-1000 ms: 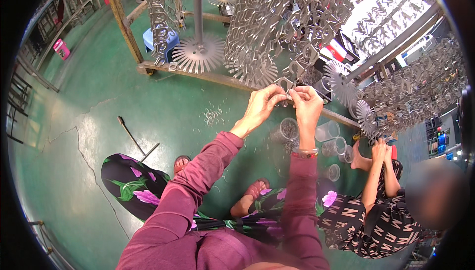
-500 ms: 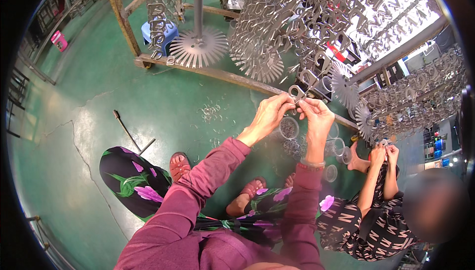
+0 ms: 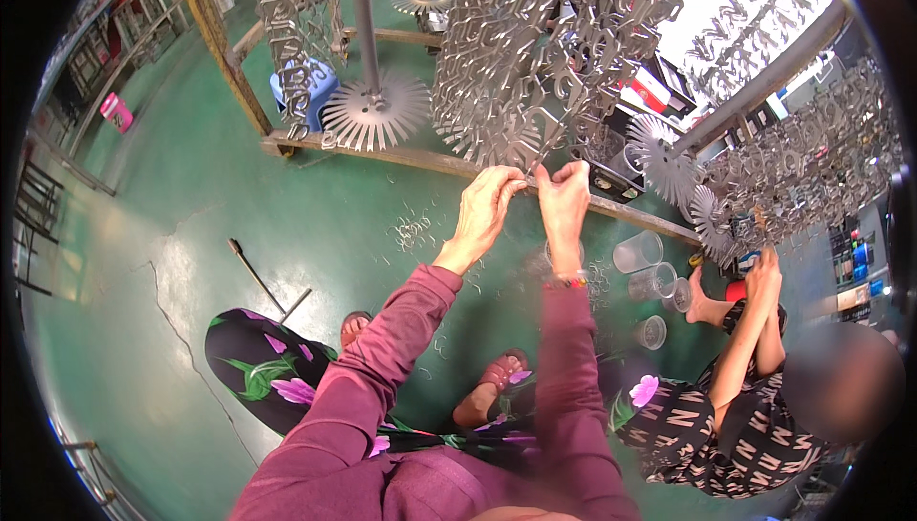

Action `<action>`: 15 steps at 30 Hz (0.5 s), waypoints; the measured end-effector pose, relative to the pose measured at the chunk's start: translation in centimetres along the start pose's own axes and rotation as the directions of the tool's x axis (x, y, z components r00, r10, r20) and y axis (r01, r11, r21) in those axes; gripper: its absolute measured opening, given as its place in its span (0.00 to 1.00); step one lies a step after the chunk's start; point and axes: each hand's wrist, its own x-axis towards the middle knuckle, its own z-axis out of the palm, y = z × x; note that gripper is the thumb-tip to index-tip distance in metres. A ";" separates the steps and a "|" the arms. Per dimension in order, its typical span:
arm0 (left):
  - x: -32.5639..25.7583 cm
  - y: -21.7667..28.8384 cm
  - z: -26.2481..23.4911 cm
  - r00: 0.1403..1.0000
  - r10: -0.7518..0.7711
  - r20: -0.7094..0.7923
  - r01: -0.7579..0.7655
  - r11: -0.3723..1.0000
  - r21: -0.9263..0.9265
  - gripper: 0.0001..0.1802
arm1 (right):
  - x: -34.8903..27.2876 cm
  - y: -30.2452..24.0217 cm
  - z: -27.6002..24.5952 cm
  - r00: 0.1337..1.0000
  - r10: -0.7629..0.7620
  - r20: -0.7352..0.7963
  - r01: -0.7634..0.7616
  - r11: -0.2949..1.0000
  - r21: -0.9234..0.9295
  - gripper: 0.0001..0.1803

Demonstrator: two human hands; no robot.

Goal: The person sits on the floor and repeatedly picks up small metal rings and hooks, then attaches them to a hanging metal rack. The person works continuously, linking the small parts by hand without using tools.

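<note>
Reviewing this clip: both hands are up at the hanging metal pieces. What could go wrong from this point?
Left hand and right hand pinch at the bottom of a dense cluster of metal pieces; the thin edges might nick fingers, or neighbouring pieces could snag and drop. Small hooks already lie scattered on the floor, a possible hazard for the sandalled foot. Plastic cups stand close by and could be knocked over.

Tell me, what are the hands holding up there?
Both hands, left hand and right hand, pinch a small metal piece at the hanging cluster's bottom; which part cannot be told.
</note>
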 end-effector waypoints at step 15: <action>0.9 -0.6 1.1 0.999 -0.016 0.032 0.015 1.000 0.017 0.06 | -1.1 2.8 0.1 0.998 0.064 0.009 -0.064 0.997 0.042 0.18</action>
